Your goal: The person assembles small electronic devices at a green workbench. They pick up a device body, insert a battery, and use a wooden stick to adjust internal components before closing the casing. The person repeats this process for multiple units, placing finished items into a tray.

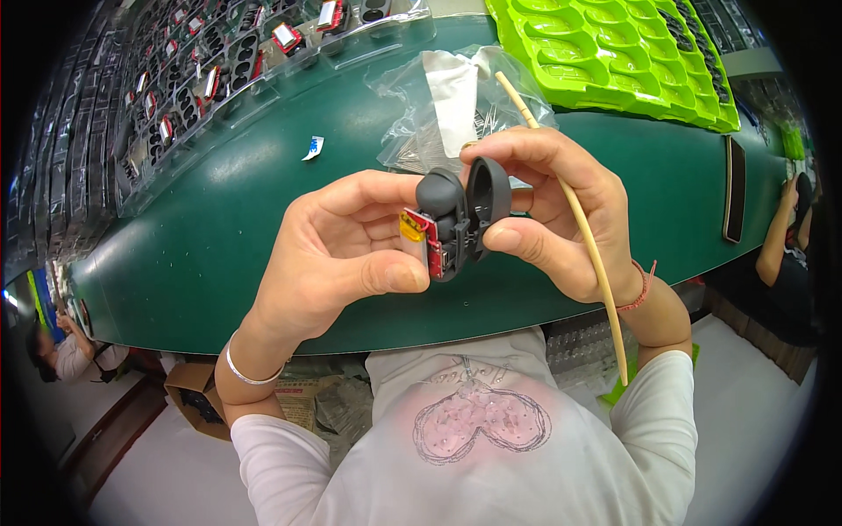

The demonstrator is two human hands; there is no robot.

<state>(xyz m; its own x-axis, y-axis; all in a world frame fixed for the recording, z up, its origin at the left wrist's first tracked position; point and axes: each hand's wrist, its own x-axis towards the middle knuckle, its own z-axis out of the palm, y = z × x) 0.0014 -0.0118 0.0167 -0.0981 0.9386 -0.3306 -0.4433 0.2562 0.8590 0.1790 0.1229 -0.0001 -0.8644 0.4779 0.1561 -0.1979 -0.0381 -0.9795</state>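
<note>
Between my two hands, above the table, is a small black hinged case point(451, 230) that looks like an earbud charging case. Its lid point(488, 203) is swung open to the right, and a red circuit board point(432, 248) with a yellow-taped part shows on its left side. My left hand point(338, 237) grips the body, thumb by the board and fingers behind it. With thumb and fingers, my right hand point(561, 206) grips the lid. A thin wooden stick point(586, 230) is also held in the right hand, lying slantwise across it.
A clear plastic bag point(408, 131) of thin metal pins lies behind my hands. Clear trays point(272, 83) of black cases and red boards stand far left. A lime-green tray point(605, 53) sits far right, near a dark phone point(735, 188). A small white-and-blue sticker point(314, 147) lies left.
</note>
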